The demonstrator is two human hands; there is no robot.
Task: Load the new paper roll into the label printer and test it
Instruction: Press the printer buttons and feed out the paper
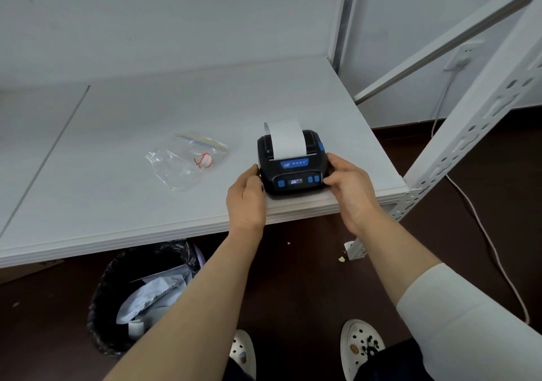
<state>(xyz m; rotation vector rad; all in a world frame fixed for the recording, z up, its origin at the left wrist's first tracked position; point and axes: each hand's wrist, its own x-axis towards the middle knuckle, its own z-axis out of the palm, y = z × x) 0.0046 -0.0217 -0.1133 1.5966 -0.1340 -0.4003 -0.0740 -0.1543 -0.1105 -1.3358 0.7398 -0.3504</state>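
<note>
A black label printer (pixel 293 172) with blue buttons and a lit small display sits near the front edge of the white shelf (pixel 146 199). A strip of white paper (pixel 286 138) comes out of its top slot and curves up and back. My left hand (pixel 247 201) grips the printer's left side. My right hand (pixel 349 187) holds its right side, with the thumb near the blue buttons on the front.
A clear zip bag (pixel 184 160) holding a small white item with a red band lies left of the printer. A black-lined bin (pixel 143 295) with paper waste stands under the shelf. A perforated white rack post (pixel 457 143) rises at right, beside a cable (pixel 484 234) on the floor.
</note>
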